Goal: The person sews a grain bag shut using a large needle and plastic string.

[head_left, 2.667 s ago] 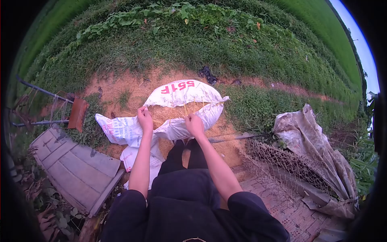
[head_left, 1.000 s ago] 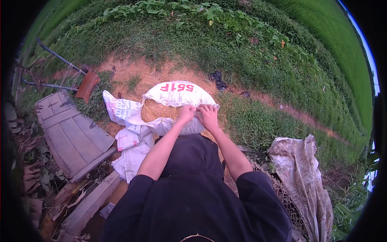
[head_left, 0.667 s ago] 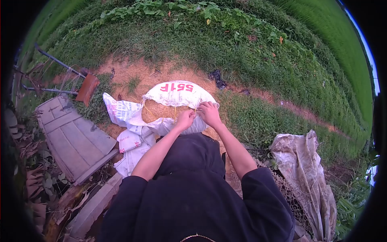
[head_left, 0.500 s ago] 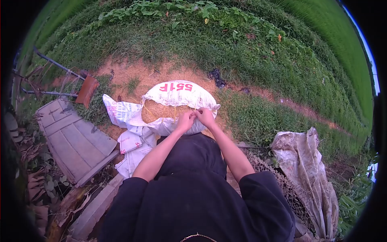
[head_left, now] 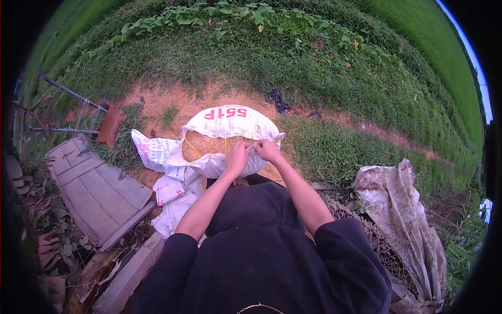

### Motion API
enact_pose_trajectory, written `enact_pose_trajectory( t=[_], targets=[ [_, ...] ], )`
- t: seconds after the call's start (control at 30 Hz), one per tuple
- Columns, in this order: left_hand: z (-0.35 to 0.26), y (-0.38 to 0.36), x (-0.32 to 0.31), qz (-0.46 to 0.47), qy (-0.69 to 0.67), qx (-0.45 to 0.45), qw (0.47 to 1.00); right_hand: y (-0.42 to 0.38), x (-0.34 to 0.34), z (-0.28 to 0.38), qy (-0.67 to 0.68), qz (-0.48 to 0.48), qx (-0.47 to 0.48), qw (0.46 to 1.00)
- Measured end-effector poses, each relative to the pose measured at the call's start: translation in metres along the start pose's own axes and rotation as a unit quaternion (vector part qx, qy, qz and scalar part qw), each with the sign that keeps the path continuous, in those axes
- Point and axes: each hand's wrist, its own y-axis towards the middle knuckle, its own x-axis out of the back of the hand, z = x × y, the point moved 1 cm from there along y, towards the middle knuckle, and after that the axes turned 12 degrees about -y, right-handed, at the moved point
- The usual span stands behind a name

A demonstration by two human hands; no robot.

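Note:
A white woven sack (head_left: 227,121) printed with red "551F" lies on its side before me, bulging. Its long slit shows golden grain husks (head_left: 201,145) inside, with strands of yellow string (head_left: 226,145) crossing from lip to lip. My left hand (head_left: 237,158) is closed in a pinch at the slit's right part, on the near lip. Just right of it, my right hand (head_left: 267,150) pinches the sack's edge near its right end. A pale bit of sack shows between the two hands. Whether string is also in the fingers, I cannot make out.
More white printed sacks (head_left: 170,191) lie bunched at the left. Beyond them are a grey panel (head_left: 102,191) and a blue metal frame with a brown board (head_left: 111,126). A dirty tarp (head_left: 392,204) and netting (head_left: 374,230) lie at the right. Grass (head_left: 324,146) surrounds the husk-strewn ground.
The hands have drawn slightly apart, the left a little left and down. Both stay pinched at the sack's slit. The view has shifted slightly.

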Motion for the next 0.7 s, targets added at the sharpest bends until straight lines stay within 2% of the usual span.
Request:
enact_pose_trajectory(
  t=[0.03, 0.13, 0.37, 0.67, 0.7],
  targets=[
    [0.002, 0.002, 0.000, 0.025, -0.010, 0.019, 0.999, -0.004, -0.001, 0.001, 0.010, -0.004, -0.002, 1.000],
    [0.004, 0.013, -0.001, 0.014, -0.076, 0.007, 0.997, -0.014, -0.002, 0.009, 0.007, -0.010, -0.015, 1.000],
    [0.016, 0.041, -0.015, -0.022, -0.048, -0.015, 0.998, -0.031, -0.013, 0.025, -0.008, -0.021, -0.036, 0.999],
    [-0.001, 0.032, -0.003, -0.006, -0.077, 0.019, 0.997, -0.046, -0.015, 0.031, -0.081, -0.002, 0.012, 0.997],
    [-0.016, 0.034, 0.003, -0.113, -0.028, 0.010, 0.993, -0.045, -0.016, 0.032, -0.100, -0.004, 0.018, 0.995]
  ],
)
